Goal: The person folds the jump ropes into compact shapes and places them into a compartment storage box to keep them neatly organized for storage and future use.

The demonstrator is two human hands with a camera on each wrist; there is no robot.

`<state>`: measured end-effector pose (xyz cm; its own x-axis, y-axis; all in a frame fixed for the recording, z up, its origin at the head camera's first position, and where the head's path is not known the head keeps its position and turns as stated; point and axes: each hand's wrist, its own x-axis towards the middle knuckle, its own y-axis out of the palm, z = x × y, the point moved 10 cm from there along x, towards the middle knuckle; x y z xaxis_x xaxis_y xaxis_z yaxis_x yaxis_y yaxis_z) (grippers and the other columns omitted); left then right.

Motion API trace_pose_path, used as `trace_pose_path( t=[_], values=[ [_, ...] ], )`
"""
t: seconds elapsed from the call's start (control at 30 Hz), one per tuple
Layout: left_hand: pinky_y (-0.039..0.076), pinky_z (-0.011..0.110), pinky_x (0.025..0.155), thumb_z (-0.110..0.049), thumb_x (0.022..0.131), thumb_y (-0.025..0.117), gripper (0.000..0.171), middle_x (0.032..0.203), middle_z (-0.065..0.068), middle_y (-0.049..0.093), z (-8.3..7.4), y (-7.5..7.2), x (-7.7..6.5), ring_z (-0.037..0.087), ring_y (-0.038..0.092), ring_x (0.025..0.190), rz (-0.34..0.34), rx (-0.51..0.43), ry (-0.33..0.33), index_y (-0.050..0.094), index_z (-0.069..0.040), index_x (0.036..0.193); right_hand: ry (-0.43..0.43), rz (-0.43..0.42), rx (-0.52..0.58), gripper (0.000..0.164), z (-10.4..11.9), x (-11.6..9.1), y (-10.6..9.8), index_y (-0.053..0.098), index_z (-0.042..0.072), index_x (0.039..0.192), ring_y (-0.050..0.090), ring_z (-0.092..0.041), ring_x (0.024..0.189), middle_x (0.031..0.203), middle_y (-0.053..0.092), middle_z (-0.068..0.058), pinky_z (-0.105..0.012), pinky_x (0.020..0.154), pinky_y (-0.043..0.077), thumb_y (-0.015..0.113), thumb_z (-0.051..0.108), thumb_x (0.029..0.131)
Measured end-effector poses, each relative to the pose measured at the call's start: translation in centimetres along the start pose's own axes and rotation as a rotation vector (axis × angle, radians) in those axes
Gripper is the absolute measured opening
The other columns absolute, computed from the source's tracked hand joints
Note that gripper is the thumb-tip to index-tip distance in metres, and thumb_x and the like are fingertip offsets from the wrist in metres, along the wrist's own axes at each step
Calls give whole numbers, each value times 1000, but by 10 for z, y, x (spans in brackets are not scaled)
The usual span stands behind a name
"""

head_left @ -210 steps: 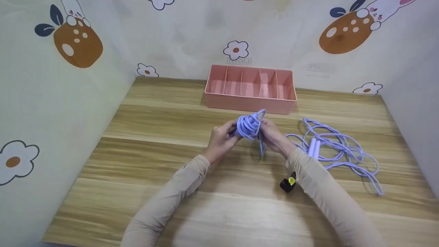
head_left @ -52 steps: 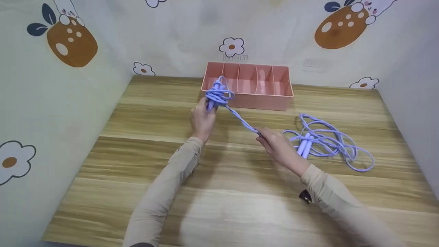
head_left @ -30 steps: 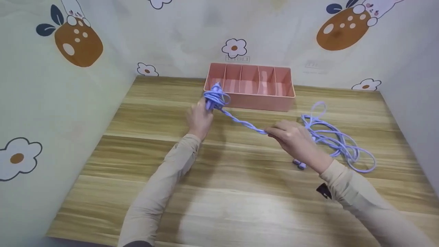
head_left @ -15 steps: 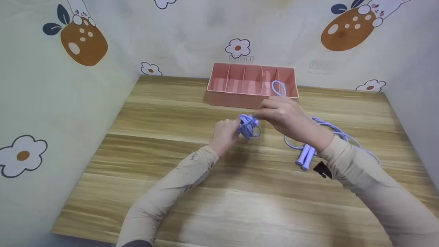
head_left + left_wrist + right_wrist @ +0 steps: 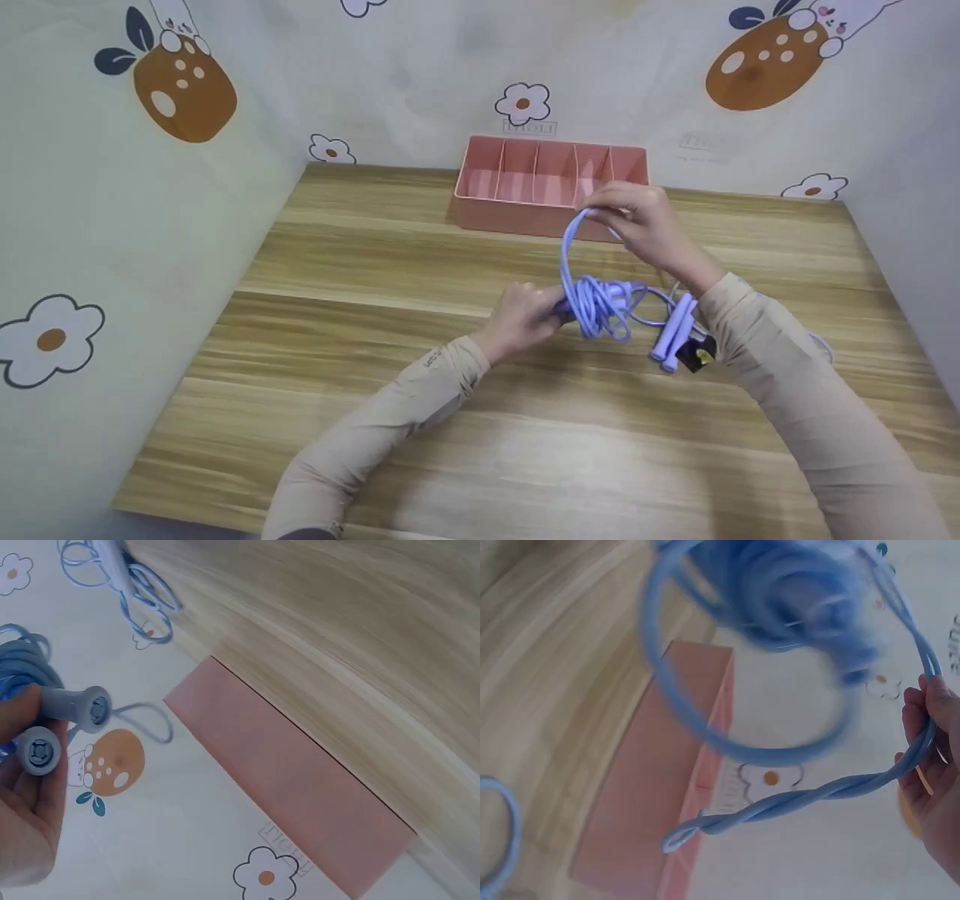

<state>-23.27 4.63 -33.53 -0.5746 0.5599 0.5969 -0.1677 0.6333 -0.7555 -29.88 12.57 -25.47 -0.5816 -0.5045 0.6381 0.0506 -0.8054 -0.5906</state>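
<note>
My left hand [image 5: 525, 319] grips the two handles [image 5: 71, 709] of a blue-purple jump rope, their round ends poking out past the fingers in the left wrist view. Several turns of its cord [image 5: 592, 307] are wound around the handles. Above and to the right, my right hand [image 5: 641, 225] pinches the doubled cord, which arcs up from the bundle. In the right wrist view a twisted tail [image 5: 802, 799] of cord runs from that hand and ends in a small loop. A second jump rope lies on the table, its two handles [image 5: 675, 330] side by side, partly behind my right forearm.
A pink divided box [image 5: 517, 214] stands at the back of the wooden table [image 5: 337, 360], against the patterned wall. Its right end is partly covered by my right hand. A small black object [image 5: 696, 352] shows at my right sleeve.
The stretched cord was twisted about a second ago. Since then both hands have come closer together, the left moving right with the bundle, and the right lifting the cord in an arc over it.
</note>
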Motion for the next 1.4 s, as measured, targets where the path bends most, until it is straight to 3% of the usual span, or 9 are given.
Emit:
trace_pose_path(
  t=[0.17,0.33,0.47,0.6,0.7,0.8,1.0,1.23,1.4],
  values=[
    [50,26,51,-8,74,71,12,69,6,68,-4,-14,3,14,61,55,-149,-136,25,63,-3,81,222,-52,219,13,-44,-18,7,67,-9,92,62,-7,80,86,67,-15,-19,73,52,57,-6,84],
    [53,20,65,-7,72,74,23,84,11,69,4,-23,3,17,67,70,-253,-223,-34,64,1,91,380,-47,344,17,-68,-38,28,62,-14,98,60,-4,66,77,67,-8,-16,61,50,52,-7,87],
    [51,18,72,-5,71,74,27,90,15,69,22,-24,1,20,67,80,-306,-325,-150,63,4,94,463,-91,375,15,-82,-52,40,62,-16,93,57,0,65,73,65,7,-13,59,46,53,-9,84],
    [51,17,62,0,71,72,32,81,14,69,49,-17,-4,17,67,69,-331,-473,-321,55,6,96,507,-168,354,13,-83,-60,41,61,-19,89,53,4,68,71,59,19,-11,62,42,51,-13,82],
    [49,19,50,4,72,71,37,70,13,68,64,-10,-10,16,63,55,-337,-558,-421,44,4,97,552,-163,360,15,-79,-64,46,57,-21,94,49,3,58,65,56,18,-12,51,40,48,-12,86],
    [51,24,50,4,73,70,42,72,16,68,74,-5,-14,19,64,57,-353,-645,-484,38,2,99,634,-130,408,17,-76,-70,55,54,-23,93,39,2,43,55,50,12,-11,38,30,43,-13,84],
    [52,32,51,6,75,67,47,75,23,66,87,-2,-18,24,59,53,-429,-833,-561,32,1,106,688,-78,338,20,-75,-79,64,55,-23,78,29,3,41,51,48,9,-12,41,23,46,-8,87],
    [53,28,52,15,73,62,42,75,25,66,119,-14,-30,19,66,61,-572,-781,-634,38,4,105,661,-29,307,21,-73,-88,70,62,-15,85,26,-1,42,56,50,-4,-15,40,20,51,2,91],
    [52,31,49,14,74,60,37,69,21,65,127,-12,-35,23,64,56,-516,-698,-634,42,3,104,657,10,319,22,-79,-95,69,63,-13,96,31,-1,41,59,53,0,-15,37,25,49,4,92]
  ],
)
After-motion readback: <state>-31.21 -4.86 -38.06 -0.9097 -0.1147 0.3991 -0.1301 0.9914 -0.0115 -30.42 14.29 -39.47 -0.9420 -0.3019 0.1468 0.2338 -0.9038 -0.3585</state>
